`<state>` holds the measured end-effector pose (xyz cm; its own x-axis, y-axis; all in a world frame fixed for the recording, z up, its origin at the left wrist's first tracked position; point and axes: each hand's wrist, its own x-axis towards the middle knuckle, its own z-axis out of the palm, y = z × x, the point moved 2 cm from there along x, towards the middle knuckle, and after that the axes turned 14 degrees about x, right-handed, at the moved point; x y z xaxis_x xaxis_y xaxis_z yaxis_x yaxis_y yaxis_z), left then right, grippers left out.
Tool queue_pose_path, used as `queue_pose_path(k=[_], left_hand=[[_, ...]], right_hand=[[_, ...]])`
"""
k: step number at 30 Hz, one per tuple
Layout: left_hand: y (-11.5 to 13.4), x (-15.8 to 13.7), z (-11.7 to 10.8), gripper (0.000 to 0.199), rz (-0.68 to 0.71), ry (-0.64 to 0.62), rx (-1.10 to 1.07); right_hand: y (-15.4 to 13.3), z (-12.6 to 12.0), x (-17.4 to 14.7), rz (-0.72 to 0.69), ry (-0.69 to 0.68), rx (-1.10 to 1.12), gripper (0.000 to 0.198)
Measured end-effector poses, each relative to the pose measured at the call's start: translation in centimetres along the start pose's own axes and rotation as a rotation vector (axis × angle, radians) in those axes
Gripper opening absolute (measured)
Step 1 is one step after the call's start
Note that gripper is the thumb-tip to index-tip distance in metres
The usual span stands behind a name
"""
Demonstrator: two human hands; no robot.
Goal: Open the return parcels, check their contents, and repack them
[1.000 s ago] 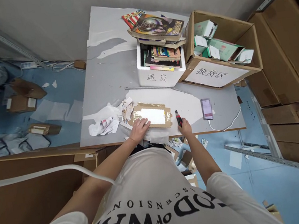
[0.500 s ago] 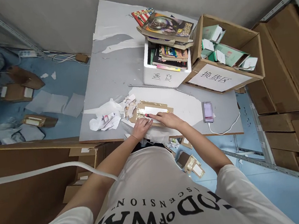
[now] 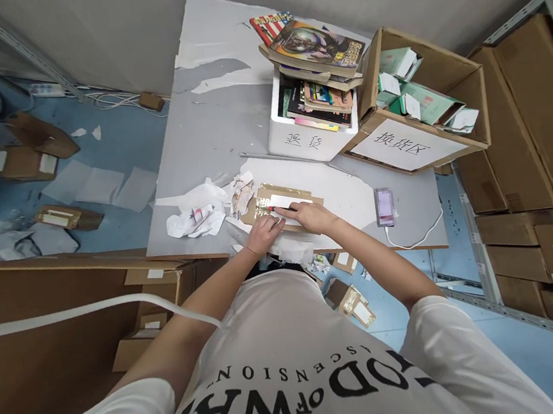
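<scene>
A flat brown cardboard parcel [image 3: 262,200] with shiny tape and a white label [image 3: 296,198] lies near the front edge of the table. Across its near left edge rests my left hand [image 3: 264,235], fingers laid out on the cardboard. My right hand [image 3: 310,216] is on the parcel's near right part, closed round a slim red-tipped dark tool [image 3: 273,209]. The tool's tip points left, over the taped left part beside the label; its exact kind is too small to tell. Crumpled paper [image 3: 241,194] sits just left of the parcel.
More crumpled white paper [image 3: 202,217] lies further left. Behind stand a white foam box [image 3: 301,142] of books and a cardboard box [image 3: 403,149] holding green-and-white packets. A phone [image 3: 385,207] on a white cable lies right. Cartons [image 3: 518,261] fill the right-hand shelf.
My hands stay on the parcel with only a slight shift; the red tip has moved a little upward in the view. The whole scene has shifted slightly with the head.
</scene>
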<state>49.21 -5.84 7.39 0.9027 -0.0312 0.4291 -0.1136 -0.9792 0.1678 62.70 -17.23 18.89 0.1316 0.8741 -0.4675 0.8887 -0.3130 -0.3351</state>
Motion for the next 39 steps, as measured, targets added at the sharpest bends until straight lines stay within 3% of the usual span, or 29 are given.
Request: queue_pose_path(k=[8,14,17,22,28,31,35,37,39], left_hand=[[0.0,0.1,0.0,0.026,0.006,-0.025,0.012],[0.2,0.3,-0.3,0.024,0.03,-0.039,0.054],[0.2,0.4,-0.3,0.025,0.02,-0.045,0.035],[0.2,0.5,-0.1,0.026,0.019,-0.062,0.008],[0.3,0.6,-0.2,0.031,-0.005,-0.075,-0.029],[0.3,0.6,-0.3,0.032,-0.009,-0.065,-0.031],[0.5,0.7,-0.5,0.032,-0.005,-0.066,-0.026],[0.6,0.7,-0.7,0.032,-0.008,-0.067,-0.024],[0.7,0.5,-0.9,0.034,-0.01,-0.075,-0.027]], right_hand=[[-1.3,-0.8,-0.2,0.036,-0.025,-0.042,0.063],[-0.3,-0.3,-1.0,0.09,-0.044,-0.035,0.069],[1.6,0.0,-3.9,0.151,-0.046,-0.007,0.069],[5.7,0.7,-10.7,0.366,-0.02,0.114,0.076],[6.1,0.8,-15.0,0.352,0.035,0.066,0.079],[6.6,1.0,-18.6,0.415,0.166,0.122,0.074],[8.6,4.9,-20.8,0.667,0.544,0.306,0.061],[9.4,8.4,-19.2,0.817,0.668,0.406,0.06],[9.9,12.0,-16.5,0.934,0.68,0.51,0.057]])
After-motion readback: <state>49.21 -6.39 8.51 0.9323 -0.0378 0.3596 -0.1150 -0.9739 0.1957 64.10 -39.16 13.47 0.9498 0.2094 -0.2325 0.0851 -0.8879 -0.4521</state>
